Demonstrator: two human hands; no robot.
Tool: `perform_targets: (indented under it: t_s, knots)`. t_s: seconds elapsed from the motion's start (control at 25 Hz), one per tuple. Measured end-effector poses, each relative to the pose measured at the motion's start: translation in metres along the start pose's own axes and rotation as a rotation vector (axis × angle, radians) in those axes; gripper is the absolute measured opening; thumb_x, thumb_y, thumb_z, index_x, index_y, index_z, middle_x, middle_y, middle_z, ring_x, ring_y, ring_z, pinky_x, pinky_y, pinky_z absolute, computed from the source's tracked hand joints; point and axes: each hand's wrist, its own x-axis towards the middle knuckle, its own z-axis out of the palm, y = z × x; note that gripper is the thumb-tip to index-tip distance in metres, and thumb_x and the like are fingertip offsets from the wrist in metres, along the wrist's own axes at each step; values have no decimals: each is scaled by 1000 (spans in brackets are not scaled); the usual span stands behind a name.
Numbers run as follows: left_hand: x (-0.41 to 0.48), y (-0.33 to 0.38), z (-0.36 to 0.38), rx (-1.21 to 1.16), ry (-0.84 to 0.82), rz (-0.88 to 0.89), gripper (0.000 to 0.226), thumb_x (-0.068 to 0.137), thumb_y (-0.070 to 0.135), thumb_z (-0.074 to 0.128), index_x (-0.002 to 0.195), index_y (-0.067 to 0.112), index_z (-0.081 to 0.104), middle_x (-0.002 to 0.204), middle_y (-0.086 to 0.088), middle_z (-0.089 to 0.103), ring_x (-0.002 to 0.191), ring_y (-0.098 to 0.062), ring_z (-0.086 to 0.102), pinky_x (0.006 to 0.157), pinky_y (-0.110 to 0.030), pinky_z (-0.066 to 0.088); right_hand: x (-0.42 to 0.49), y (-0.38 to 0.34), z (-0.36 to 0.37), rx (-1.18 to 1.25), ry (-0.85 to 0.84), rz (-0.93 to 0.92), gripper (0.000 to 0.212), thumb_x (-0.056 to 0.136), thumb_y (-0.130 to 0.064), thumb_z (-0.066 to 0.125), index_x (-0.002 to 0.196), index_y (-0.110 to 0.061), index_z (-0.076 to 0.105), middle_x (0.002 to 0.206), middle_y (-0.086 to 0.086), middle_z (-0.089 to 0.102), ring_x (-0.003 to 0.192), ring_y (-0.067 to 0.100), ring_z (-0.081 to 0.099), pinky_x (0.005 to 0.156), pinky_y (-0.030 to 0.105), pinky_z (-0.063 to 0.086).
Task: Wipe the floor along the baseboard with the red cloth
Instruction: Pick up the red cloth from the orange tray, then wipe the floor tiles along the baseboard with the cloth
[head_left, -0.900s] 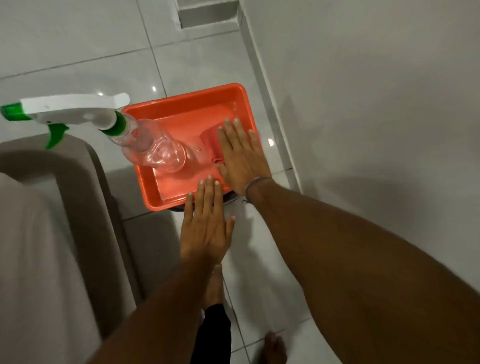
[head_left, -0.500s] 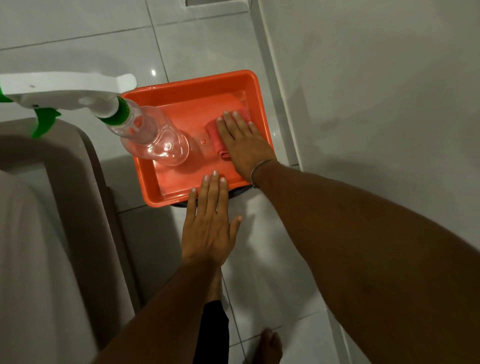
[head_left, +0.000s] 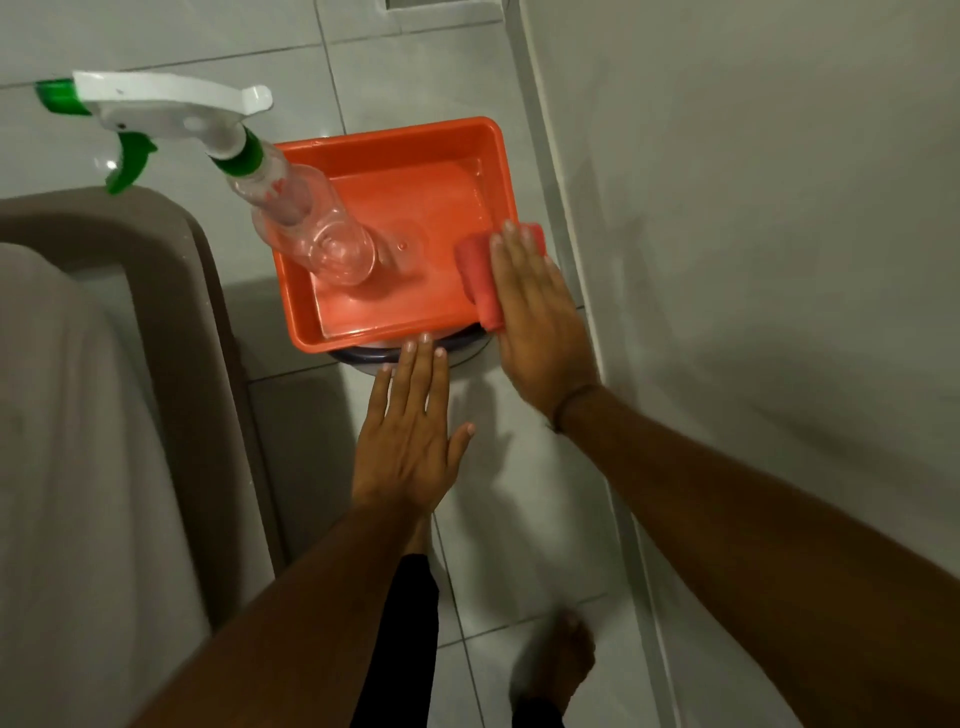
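Note:
The red cloth (head_left: 479, 275) is folded and held under my right hand (head_left: 537, 322), over the right rim of the orange tray (head_left: 389, 132). My fingers lie flat on the cloth and cover most of it. My left hand (head_left: 410, 441) hovers flat with spread fingers just below the tray's near edge and holds nothing. The white baseboard (head_left: 558, 208) runs along the wall right of the tray, above the pale tiled floor (head_left: 519, 519).
A clear spray bottle (head_left: 311, 234) with a white and green trigger head stands in the tray. The tray rests on a round dark-rimmed stand (head_left: 395, 356). A brown-framed bed (head_left: 171, 291) fills the left. My bare feet (head_left: 558, 660) are on the tiles below.
My right hand has carried the red cloth from inside the tray rightward over its right rim, toward the baseboard. My left hand has stayed near the tray's front edge.

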Motion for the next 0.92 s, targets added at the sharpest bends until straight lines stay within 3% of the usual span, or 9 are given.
perform_targets:
  t_s: [0.12,0.28,0.44,0.6,0.8,0.92]
  knots:
    - [-46,24,15,3,-15,8,87,110,60,30,173,3,15,183,-20,10,171,-33,10,139,-53,11,-112,3,-4,32,0,147,63,104,-18,41,162,-5,20,170,18,22,159,32,15,130,51,19]
    - [-107,67,65,23,-81,-18,87,110,64,22,172,3,15,183,-19,9,170,-35,10,138,-53,14,-242,22,32,-18,-236,226,88,95,-20,67,164,-10,13,172,13,15,159,33,13,128,48,13]
    - [-147,106,129,5,-146,-44,87,108,63,21,172,4,15,182,-20,11,169,-37,12,137,-58,24,-319,53,88,-77,-447,185,94,98,-21,65,165,-12,1,173,9,-3,160,30,0,128,44,-1]
    - [-131,122,218,-66,-144,-16,88,107,65,17,171,5,10,182,-19,7,169,-36,6,138,-57,18,-321,108,165,-181,-448,59,88,100,-18,61,165,-10,3,174,14,2,160,33,2,125,45,-8]
    - [-70,122,325,-107,-112,-53,91,106,68,14,173,7,-1,181,-14,-14,169,-30,-12,139,-50,-4,-244,183,250,-263,-278,74,81,101,-19,58,164,-7,8,173,17,10,160,35,6,131,51,9]
    - [-55,117,385,-128,-129,-77,94,105,69,14,174,8,-3,184,-15,-11,169,-29,-15,138,-50,-6,-221,221,287,-370,-226,115,82,102,-26,58,164,-6,8,173,17,11,160,37,6,131,53,8]
